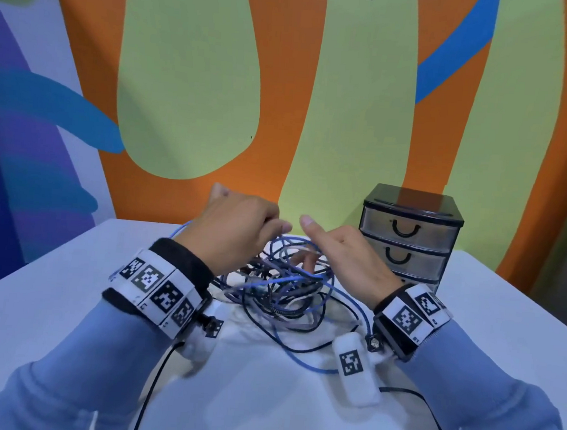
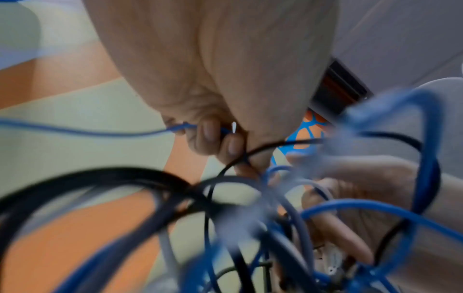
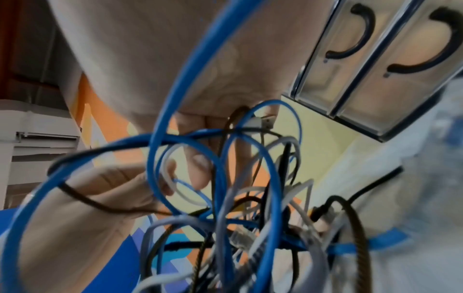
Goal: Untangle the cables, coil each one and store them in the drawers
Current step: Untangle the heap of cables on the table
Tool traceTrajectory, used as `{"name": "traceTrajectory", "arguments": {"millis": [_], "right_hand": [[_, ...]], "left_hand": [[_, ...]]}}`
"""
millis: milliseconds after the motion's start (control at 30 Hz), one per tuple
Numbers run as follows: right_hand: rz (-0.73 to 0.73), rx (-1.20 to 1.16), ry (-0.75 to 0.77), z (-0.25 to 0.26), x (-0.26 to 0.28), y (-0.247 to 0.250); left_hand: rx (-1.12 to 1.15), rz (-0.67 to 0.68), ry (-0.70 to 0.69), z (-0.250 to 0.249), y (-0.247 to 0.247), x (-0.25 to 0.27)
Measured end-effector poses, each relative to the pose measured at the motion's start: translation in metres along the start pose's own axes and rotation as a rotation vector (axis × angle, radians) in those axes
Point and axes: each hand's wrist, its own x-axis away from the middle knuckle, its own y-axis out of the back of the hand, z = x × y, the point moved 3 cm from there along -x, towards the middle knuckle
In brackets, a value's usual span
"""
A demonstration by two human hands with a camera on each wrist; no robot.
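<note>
Nearest, on the white table (image 1: pixel 51 299): a tangle (image 1: pixel 283 292) of blue, black and grey cables, with loose blue loops trailing toward the viewer. Above the tangle, at its left side, the left hand (image 1: pixel 237 231), fingers curled, pinching a blue cable (image 2: pixel 100 133) that runs out to the side. At the tangle's right side, the right hand (image 1: pixel 346 256), index finger stretched out, other fingers reaching down among the loops; cannot tell whether any strand is truly gripped. Behind the tangle, to its right, the drawers (image 1: pixel 408 237), all closed, with black handles. Farther behind, a painted wall (image 1: pixel 191 74) in orange and green.
</note>
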Motion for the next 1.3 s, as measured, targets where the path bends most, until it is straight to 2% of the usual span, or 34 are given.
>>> {"name": "traceTrajectory", "arguments": {"millis": [100,167,233,333,467,567,733,867,933,967,1033,1100,1200,1233,1300], "right_hand": [[-0.007,-0.06,-0.005,-0.001,-0.002,-0.006],[0.104,-0.092,-0.002,0.002,-0.002,-0.012],[0.219,-0.018,0.049,0.002,-0.002,-0.017],[0.274,0.087,0.084,0.004,-0.003,-0.025],[0.137,0.312,0.099,0.001,-0.009,-0.021],[-0.019,0.529,0.077,-0.001,-0.009,-0.013],[-0.252,0.588,0.07,0.008,-0.008,-0.006],[-0.369,0.675,0.062,0.016,-0.009,-0.004],[-0.386,0.623,0.012,0.011,-0.007,-0.002],[-0.371,0.546,-0.024,0.005,-0.007,-0.002],[-0.33,0.361,-0.105,-0.01,-0.006,-0.005],[-0.293,0.22,-0.164,-0.024,-0.006,-0.01],[-0.239,0.052,-0.123,-0.038,-0.011,-0.017],[-0.238,0.031,-0.093,-0.04,-0.013,-0.019],[-0.249,0.026,-0.034,-0.043,-0.014,-0.022]], "left_hand": [[0.224,-0.118,0.041,-0.003,-0.002,-0.002],[0.383,-0.182,0.075,-0.003,-0.004,-0.003],[0.5,-0.269,0.093,-0.004,0.0,-0.004],[0.605,-0.387,0.092,-0.007,0.007,-0.001],[0.723,-0.546,0.071,-0.01,0.019,0.003],[0.745,-0.659,0.07,-0.011,0.029,0.005],[0.8,-0.859,0.126,0.009,0.043,0.008],[0.816,-0.911,0.199,0.018,0.041,0.011],[0.859,-0.837,0.197,0.019,0.04,0.008],[0.901,-0.759,0.193,0.021,0.041,0.006],[0.943,-0.52,0.19,0.023,0.042,0.004],[0.886,-0.206,0.191,0.024,0.041,0.007],[0.712,0.209,0.191,0.019,0.032,0.014],[0.643,0.292,0.197,0.017,0.028,0.016],[0.58,0.372,0.231,0.017,0.023,0.017]]}}
